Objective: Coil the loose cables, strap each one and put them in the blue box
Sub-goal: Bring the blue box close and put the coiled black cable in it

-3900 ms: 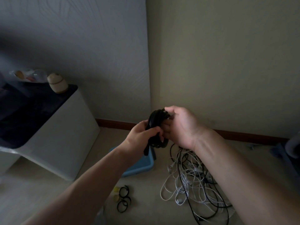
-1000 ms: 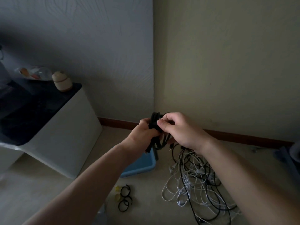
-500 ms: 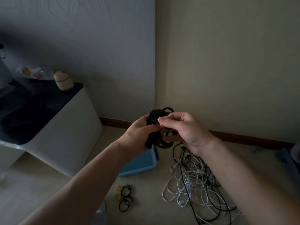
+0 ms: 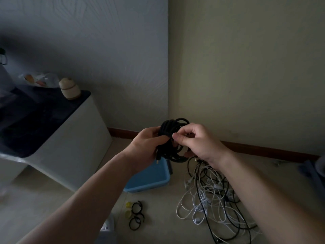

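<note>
A coiled black cable is held up in front of the wall corner. My left hand grips the coil's left side, and a plug end hangs below it. My right hand pinches at the coil's right side with thumb and forefinger; what it pinches is too dark to tell. Below the hands the blue box sits on the floor, partly hidden by my left forearm. A tangle of loose white and black cables lies on the floor to its right. Black and yellow straps lie in front of the box.
A white cabinet with a dark top stands at the left, with a small round jar and a plastic bag on it. A dark object sits at the far right edge. Walls meet in a corner behind the hands.
The coil stayed in both hands. My right hand shifted from wrapping over the coil to pinching at its right side, and the hands rose slightly.
</note>
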Available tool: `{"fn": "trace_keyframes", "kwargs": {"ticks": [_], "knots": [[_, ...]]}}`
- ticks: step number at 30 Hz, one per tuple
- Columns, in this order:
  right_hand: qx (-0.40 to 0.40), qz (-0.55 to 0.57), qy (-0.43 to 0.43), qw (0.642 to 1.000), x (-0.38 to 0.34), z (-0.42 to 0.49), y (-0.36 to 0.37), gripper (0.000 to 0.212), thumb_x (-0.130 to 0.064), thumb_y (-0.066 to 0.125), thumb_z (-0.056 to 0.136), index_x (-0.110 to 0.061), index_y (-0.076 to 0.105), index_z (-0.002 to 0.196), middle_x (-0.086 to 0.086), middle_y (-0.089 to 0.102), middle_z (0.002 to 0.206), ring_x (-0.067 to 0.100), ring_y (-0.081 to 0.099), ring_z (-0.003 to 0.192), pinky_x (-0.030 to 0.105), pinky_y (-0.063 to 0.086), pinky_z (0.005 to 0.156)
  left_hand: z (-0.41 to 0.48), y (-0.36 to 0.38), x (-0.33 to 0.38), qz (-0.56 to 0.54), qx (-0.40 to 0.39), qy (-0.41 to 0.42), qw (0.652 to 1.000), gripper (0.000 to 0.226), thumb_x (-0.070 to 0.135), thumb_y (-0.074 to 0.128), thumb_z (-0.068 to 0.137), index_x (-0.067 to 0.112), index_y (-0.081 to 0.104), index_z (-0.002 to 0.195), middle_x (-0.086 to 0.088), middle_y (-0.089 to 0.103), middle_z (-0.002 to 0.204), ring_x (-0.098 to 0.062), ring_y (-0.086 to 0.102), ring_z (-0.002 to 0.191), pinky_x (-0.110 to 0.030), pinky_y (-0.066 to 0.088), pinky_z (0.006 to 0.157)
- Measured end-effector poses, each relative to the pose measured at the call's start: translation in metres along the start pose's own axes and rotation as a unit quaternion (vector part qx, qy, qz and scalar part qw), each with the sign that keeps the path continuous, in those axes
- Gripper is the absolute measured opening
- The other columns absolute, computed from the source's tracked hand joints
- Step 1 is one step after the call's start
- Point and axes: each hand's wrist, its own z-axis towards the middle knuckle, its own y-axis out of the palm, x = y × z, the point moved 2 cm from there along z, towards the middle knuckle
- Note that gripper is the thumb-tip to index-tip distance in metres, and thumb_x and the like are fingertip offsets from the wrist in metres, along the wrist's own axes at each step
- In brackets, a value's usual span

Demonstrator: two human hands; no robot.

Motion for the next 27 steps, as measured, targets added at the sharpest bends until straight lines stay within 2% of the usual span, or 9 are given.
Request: {"fn": "trace_keyframes", "kwargs": {"ticks": [1, 5, 8, 12, 13, 15, 18, 23, 27], "knots": [[-0.005, -0.002, 0.014, 1.0, 0.001, -0.001, -0.001, 0.021, -0.028, 0.07, 0.093, -0.021, 0.071, 0.073, -0.012, 0.068, 0.067, 0.005, 0.064, 0.071, 0.04, 0.059, 0.072, 0.0, -0.001, -0.001, 0.004, 0.007, -0.001, 1.0, 0.026, -0.004, 0.049, 0.097, -0.003, 0.065, 0.118, -0.029, 0.067, 0.114, -0.033, 0.067, 0.103, -0.037, 0.056, 0.093], [-0.023, -0.041, 0.03, 0.998, 0.004, -0.003, -0.003, 0.018, -0.027, 0.066, 0.096, -0.016, 0.072, 0.083, -0.005, 0.066, 0.076, 0.006, 0.062, 0.07, 0.035, 0.061, 0.061, 0.001, -0.002, -0.004, -0.011, 0.008, -0.02, 1.0, 0.028, -0.006, 0.05, 0.096, -0.006, 0.063, 0.12, -0.022, 0.07, 0.104, -0.027, 0.069, 0.094, -0.029, 0.058, 0.082], [-0.024, -0.082, 0.025, 0.996, 0.007, -0.001, -0.005, 0.018, -0.029, 0.066, 0.096, -0.018, 0.072, 0.083, -0.002, 0.07, 0.081, 0.008, 0.063, 0.072, 0.025, 0.056, 0.056, 0.0, -0.005, -0.004, -0.009, -0.01, -0.038, 0.999, 0.031, -0.004, 0.053, 0.095, -0.008, 0.061, 0.124, -0.024, 0.068, 0.108, -0.031, 0.066, 0.099, -0.036, 0.058, 0.091], [-0.031, -0.139, 0.012, 0.99, 0.01, 0.002, -0.006, 0.018, -0.031, 0.069, 0.094, -0.022, 0.072, 0.079, 0.005, 0.074, 0.084, 0.024, 0.07, 0.077, 0.037, 0.06, 0.058, -0.002, -0.004, -0.004, -0.015, -0.032, -0.056, 0.998, 0.037, 0.003, 0.059, 0.087, -0.01, 0.06, 0.122, -0.026, 0.066, 0.107, -0.032, 0.067, 0.096, -0.038, 0.059, 0.084], [-0.027, -0.163, 0.003, 0.986, 0.011, 0.003, -0.007, 0.02, -0.032, 0.07, 0.093, -0.023, 0.071, 0.076, 0.004, 0.073, 0.08, 0.022, 0.07, 0.073, 0.04, 0.059, 0.059, -0.003, -0.004, -0.005, -0.016, -0.035, -0.063, 0.997, 0.037, 0.004, 0.058, 0.088, -0.011, 0.06, 0.122, -0.027, 0.066, 0.107, -0.033, 0.067, 0.097, -0.039, 0.059, 0.083], [-0.009, -0.209, -0.012, 0.978, 0.012, 0.005, -0.008, 0.024, -0.035, 0.071, 0.091, -0.024, 0.07, 0.07, -0.004, 0.071, 0.07, 0.011, 0.067, 0.063, 0.034, 0.056, 0.057, -0.002, -0.004, -0.007, 0.001, -0.031, -0.073, 0.997, 0.035, 0.005, 0.058, 0.091, -0.01, 0.06, 0.122, -0.027, 0.065, 0.108, -0.037, 0.064, 0.102, -0.046, 0.055, 0.088], [0.003, -0.242, -0.013, 0.97, 0.014, 0.006, -0.009, 0.025, -0.037, 0.072, 0.09, -0.022, 0.07, 0.07, -0.006, 0.07, 0.068, 0.008, 0.065, 0.063, 0.025, 0.047, 0.057, 0.001, -0.003, -0.011, 0.014, -0.021, -0.076, 0.997, 0.035, 0.01, 0.061, 0.091, -0.008, 0.063, 0.122, -0.028, 0.065, 0.111, -0.039, 0.063, 0.106, -0.053, 0.048, 0.095], [0.024, -0.244, -0.015, 0.969, 0.021, 0.006, -0.008, 0.032, -0.046, 0.073, 0.086, -0.022, 0.067, 0.067, -0.005, 0.066, 0.062, 0.01, 0.062, 0.057, 0.033, 0.049, 0.055, 0.003, -0.001, -0.013, 0.024, 0.022, -0.074, 0.997, 0.036, 0.021, 0.064, 0.091, -0.005, 0.067, 0.116, -0.023, 0.069, 0.102, -0.029, 0.068, 0.09, -0.033, 0.054, 0.067], [0.089, -0.204, -0.028, 0.974, 0.022, 0.004, -0.003, 0.028, -0.043, 0.081, 0.078, -0.025, 0.063, 0.067, -0.006, 0.067, 0.067, 0.01, 0.063, 0.064, 0.036, 0.052, 0.061, 0.003, -0.002, -0.015, 0.001, 0.073, -0.067, 0.995, 0.022, 0.01, 0.058, 0.098, -0.003, 0.07, 0.112, -0.024, 0.07, 0.101, -0.029, 0.066, 0.088, -0.034, 0.054, 0.068]]}}
